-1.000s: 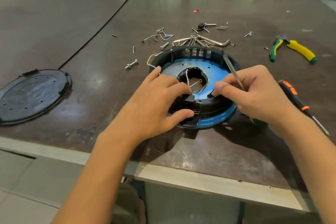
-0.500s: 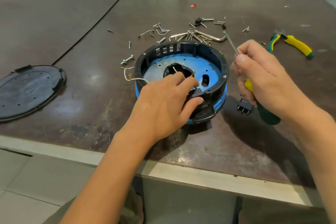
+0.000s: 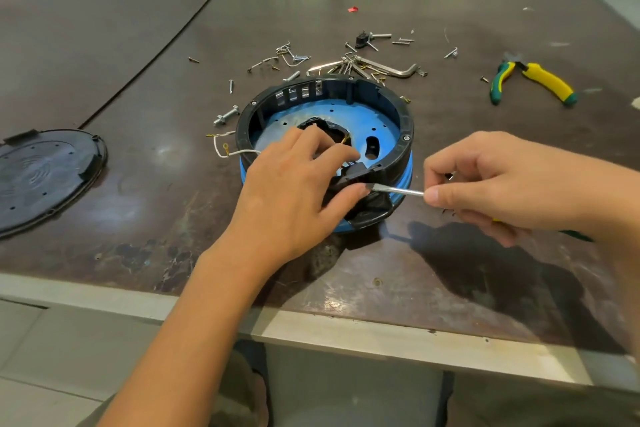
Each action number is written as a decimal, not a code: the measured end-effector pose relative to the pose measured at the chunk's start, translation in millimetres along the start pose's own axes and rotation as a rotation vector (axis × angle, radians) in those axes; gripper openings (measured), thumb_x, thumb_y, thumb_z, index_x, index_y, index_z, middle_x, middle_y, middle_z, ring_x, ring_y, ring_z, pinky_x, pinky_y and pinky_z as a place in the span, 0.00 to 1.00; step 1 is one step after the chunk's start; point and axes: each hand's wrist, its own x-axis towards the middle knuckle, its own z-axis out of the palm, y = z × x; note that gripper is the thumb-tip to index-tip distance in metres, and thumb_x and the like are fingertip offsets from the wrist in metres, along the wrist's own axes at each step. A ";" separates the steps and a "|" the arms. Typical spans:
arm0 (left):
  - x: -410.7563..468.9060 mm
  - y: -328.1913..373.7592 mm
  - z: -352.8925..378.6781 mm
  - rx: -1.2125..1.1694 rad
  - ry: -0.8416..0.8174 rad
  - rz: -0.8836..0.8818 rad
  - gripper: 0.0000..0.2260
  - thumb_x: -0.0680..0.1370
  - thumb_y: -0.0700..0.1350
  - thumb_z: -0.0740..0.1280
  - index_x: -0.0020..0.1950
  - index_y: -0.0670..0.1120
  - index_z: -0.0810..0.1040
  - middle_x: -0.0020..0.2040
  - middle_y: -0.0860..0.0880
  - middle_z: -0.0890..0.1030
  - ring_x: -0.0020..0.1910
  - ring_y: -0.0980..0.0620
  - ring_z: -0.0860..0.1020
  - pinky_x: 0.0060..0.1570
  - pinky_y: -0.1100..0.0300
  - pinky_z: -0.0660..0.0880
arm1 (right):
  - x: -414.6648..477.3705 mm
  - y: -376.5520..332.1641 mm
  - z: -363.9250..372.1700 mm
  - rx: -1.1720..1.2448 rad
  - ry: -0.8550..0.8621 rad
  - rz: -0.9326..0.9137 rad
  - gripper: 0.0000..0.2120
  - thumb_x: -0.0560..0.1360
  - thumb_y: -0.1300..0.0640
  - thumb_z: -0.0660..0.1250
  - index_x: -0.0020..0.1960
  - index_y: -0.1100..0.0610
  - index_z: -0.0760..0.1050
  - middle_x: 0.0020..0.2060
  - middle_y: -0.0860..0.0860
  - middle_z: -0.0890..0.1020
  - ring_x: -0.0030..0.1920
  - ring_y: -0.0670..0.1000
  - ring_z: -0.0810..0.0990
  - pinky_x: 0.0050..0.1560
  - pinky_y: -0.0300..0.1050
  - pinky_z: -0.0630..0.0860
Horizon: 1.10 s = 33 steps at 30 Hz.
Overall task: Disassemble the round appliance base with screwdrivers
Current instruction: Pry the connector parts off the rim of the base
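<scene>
Left fingers [image 3: 337, 153]: curled over the near wall of the round appliance base [image 3: 406, 125], with the thumb pressed on its outside by a black tab, so the left hand [image 3: 287, 198] grips that wall.
Right fingers [image 3: 450, 163]: bent close, with thumb and forefinger pinching the bare shaft of a screwdriver [image 3: 398, 190]; the right hand [image 3: 512, 180] hides most of the handle.
Screwdriver: nearly level, its flat tip at the base's near outer wall, beside the left thumb.
Base: a black ring over a blue floor, open side up on the table [image 3: 138, 218].
White wire [image 3: 221, 149]: trails from the base's left side.
Black round cover [image 3: 45, 177]: flat, well left of the base.
Loose screws and hex keys [image 3: 363, 62]: scattered just behind the base.
Pliers [image 3: 543, 83]: behind and right of the base, well apart.
</scene>
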 end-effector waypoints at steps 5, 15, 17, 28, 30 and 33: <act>0.1 -2.8 -8.9 -0.029 -0.095 0.014 0.25 0.77 0.65 0.59 0.69 0.56 0.75 0.53 0.55 0.77 0.45 0.52 0.75 0.41 0.59 0.63 | -1.0 -12.6 2.5 -0.216 -0.009 0.133 0.14 0.82 0.53 0.62 0.38 0.49 0.74 0.22 0.55 0.80 0.22 0.56 0.79 0.27 0.47 0.78; -1.2 2.5 -10.9 -0.040 -0.107 0.041 0.22 0.79 0.56 0.63 0.71 0.50 0.75 0.55 0.51 0.81 0.45 0.46 0.79 0.42 0.56 0.71 | 0.7 -34.0 20.1 -0.499 0.133 0.189 0.12 0.83 0.54 0.59 0.43 0.55 0.75 0.27 0.52 0.79 0.24 0.55 0.81 0.32 0.46 0.81; -0.5 3.0 -9.9 -0.033 -0.097 0.041 0.22 0.79 0.57 0.61 0.71 0.51 0.75 0.54 0.51 0.81 0.43 0.46 0.79 0.37 0.57 0.70 | 2.7 -35.0 31.4 -0.581 0.213 0.167 0.08 0.80 0.54 0.60 0.45 0.55 0.73 0.36 0.53 0.75 0.33 0.58 0.77 0.37 0.49 0.78; 0.0 2.9 -6.2 -0.038 -0.042 0.044 0.22 0.80 0.58 0.59 0.70 0.51 0.77 0.54 0.52 0.82 0.41 0.47 0.80 0.35 0.57 0.71 | 15.5 -20.8 41.5 -0.393 0.152 0.140 0.11 0.83 0.58 0.59 0.42 0.54 0.74 0.38 0.53 0.79 0.41 0.56 0.78 0.41 0.53 0.75; 0.9 2.8 -6.8 -0.054 -0.052 0.033 0.22 0.81 0.58 0.58 0.71 0.52 0.76 0.55 0.52 0.82 0.43 0.47 0.80 0.36 0.56 0.72 | 17.0 -14.9 42.4 -0.361 0.160 0.107 0.13 0.84 0.56 0.59 0.41 0.53 0.73 0.36 0.52 0.77 0.39 0.53 0.77 0.37 0.50 0.70; 1.5 1.5 -7.3 -0.067 -0.073 0.031 0.22 0.81 0.58 0.56 0.72 0.53 0.74 0.57 0.53 0.81 0.45 0.47 0.80 0.38 0.53 0.75 | 20.2 -4.0 42.4 -0.258 0.156 0.073 0.14 0.84 0.56 0.60 0.40 0.52 0.74 0.32 0.47 0.77 0.34 0.47 0.75 0.33 0.47 0.67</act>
